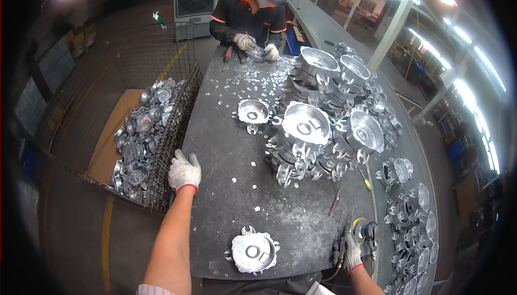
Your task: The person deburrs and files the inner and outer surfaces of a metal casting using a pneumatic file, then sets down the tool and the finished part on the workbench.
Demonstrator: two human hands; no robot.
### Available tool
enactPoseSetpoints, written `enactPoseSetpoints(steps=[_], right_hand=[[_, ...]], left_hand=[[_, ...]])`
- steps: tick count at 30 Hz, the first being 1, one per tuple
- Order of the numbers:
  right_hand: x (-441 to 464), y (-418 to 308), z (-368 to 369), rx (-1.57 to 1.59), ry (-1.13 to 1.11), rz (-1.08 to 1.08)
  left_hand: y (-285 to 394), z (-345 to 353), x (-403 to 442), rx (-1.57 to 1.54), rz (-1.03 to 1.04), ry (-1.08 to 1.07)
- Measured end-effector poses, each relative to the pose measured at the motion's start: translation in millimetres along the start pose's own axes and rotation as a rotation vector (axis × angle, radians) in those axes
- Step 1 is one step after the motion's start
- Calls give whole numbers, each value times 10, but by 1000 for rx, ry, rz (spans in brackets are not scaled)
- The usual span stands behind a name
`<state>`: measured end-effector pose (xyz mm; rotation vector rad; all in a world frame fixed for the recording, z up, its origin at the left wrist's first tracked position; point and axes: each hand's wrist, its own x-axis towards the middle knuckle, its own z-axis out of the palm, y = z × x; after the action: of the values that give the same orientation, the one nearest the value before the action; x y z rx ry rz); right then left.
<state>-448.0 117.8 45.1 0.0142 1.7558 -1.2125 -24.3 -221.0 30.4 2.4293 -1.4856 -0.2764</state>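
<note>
My left hand (184,172), in a white knit glove with a red cuff, rests on the table's left edge beside the wire basket. Its fingers are somewhat apart and it holds nothing. At the lower right, my right hand (351,252), gloved too, is closed around an air sander (365,231) with a yellow-rimmed pad and a hose; the hand hides part of the tool. Between my arms, close to the front edge, lies a round cast-metal housing (254,252) with lugs. Another such housing (253,112) sits farther up the table.
Stacked housings (306,122) fill the table's right side. More castings (409,241) line the bench at right. The wire basket (161,171) at left holds many parts. Opposite, a gloved co-worker (253,20) handles a part. Metal flakes and a thin red-handled tool (335,203) lie on the table.
</note>
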Motion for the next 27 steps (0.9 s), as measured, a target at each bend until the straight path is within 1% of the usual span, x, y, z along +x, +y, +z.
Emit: enactPoseSetpoints(steps=[4,8,11,14,17,20,23,27], right_hand=[[6,2,-28,-6,-14,10],[67,31,-60,67,-5,16],[23,19,-52,84,-22,24],[48,31,-63,72,-23,20],[37,22,-55,46,-15,-9],[22,6,-38,63,-10,38],[-27,-26,14,-10,5,28],[40,28,-60,50,-18,23]], left_hand=[[8,-3,-14,-6,-19,-2],[5,-30,7,1,-18,-68],[13,-16,-23,3,-14,-2],[-3,20,-14,5,-2,17],[-3,25,-10,19,0,19],[-11,34,-4,15,3,23],[-14,42,4,16,1,17],[-15,36,-1,14,2,13]])
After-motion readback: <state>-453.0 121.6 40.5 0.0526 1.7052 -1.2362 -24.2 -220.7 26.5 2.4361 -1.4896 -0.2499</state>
